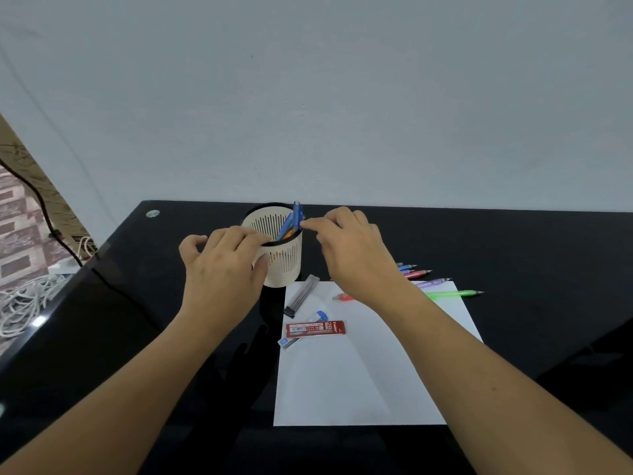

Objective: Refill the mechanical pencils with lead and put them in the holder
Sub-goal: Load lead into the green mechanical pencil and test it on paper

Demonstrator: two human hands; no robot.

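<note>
Blue pencil (297,214) standing in holder (284,265), right hand (352,248) grip pinching it, left hand (222,265) grip clasping holder

Bare left grip (222,265), bare right grip (356,248), forearms uncovered to the frame edge

A plain pale wall (342,97) fills everything ahead of me, evenly lit. Below it my glossy black desk (513,252) has a round metal stud (152,213) near its far left corner. To my left a black cable (36,193) crosses a cardboard panel (51,197), above patterned floor tiles (17,234) and tangled white cords (24,303)
</note>
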